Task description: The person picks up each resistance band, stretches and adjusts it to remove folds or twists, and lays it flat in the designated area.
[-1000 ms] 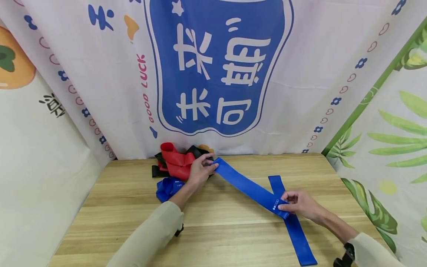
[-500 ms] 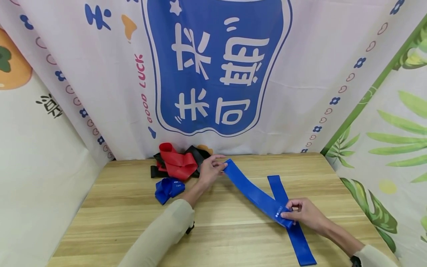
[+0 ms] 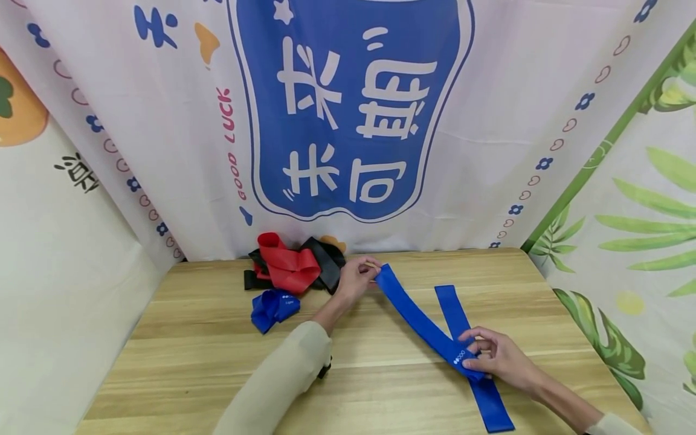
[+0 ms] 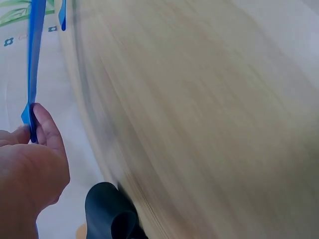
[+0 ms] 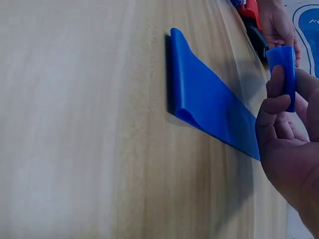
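Observation:
A blue resistance band [image 3: 415, 320] with white print at its near end stretches between my two hands above the table. My left hand [image 3: 356, 279] pinches its far end between thumb and fingers; the left wrist view shows this grip on the band's edge [image 4: 33, 74]. My right hand [image 3: 497, 359] pinches the near, printed end, and in the right wrist view its fingers [image 5: 274, 104] curl against the folded blue end [image 5: 282, 57]. A second blue band [image 3: 492, 405] lies flat and slanted on the table beneath, crossed by the held one in the head view.
Left of my left hand, a crumpled blue band [image 3: 274, 309] lies before a heap of red [image 3: 288, 266] and black bands [image 3: 326, 263] at the back edge of the wooden table [image 3: 217, 374]. A printed cloth [image 3: 478, 151] hangs behind the table.
My left hand has moved right with its end of the blue band, away from the heap. My right hand has shifted slightly nearer and right, and the band now sags more.

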`<state>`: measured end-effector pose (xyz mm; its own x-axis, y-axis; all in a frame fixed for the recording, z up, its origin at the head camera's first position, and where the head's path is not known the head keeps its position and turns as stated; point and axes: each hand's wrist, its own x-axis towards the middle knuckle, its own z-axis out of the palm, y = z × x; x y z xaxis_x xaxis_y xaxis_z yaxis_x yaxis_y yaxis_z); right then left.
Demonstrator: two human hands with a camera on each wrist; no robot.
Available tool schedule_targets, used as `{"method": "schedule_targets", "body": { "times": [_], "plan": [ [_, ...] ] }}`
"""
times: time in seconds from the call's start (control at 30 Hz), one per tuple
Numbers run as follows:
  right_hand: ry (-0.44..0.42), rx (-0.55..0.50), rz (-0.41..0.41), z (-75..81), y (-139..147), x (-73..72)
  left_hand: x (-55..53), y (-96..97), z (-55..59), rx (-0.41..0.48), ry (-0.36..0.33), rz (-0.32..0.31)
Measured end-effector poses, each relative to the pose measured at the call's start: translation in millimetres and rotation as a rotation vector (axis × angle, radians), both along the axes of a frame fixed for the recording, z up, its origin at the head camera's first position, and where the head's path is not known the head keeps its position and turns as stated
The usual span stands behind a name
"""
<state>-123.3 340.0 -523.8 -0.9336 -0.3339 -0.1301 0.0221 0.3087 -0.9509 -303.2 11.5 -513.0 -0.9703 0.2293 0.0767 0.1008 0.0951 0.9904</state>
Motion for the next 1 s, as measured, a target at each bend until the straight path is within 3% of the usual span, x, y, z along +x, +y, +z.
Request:
{"method": "schedule_targets", "body": {
  "times": [0.2, 0.33, 0.63, 0.8, 1.0],
  "plan": [
    [-0.011, -0.011, 0.033, -1.0, 3.5, 7.7, 1.7, 10.1, -1.4, -0.067, -0.017, -0.037],
    [-0.049, 0.021, 0.078, -1.4, 6.0, 12.3, 2.6, 16.9, -4.6, -0.155, 0.033, -0.045],
    [-0.136, -0.002, 0.193, -0.5, 8.4, 19.5, 5.5, 32.8, -4.0, -0.265, 0.11, -0.082],
    [-0.162, -0.044, 0.247, 0.3, 7.5, 22.4, 5.3, 41.5, -5.3, -0.265, 0.12, -0.082],
    [-0.226, -0.075, 0.283, -0.9, 5.9, 24.6, 4.4, 53.4, -10.8, -0.235, 0.099, -0.038]
  ]
}}
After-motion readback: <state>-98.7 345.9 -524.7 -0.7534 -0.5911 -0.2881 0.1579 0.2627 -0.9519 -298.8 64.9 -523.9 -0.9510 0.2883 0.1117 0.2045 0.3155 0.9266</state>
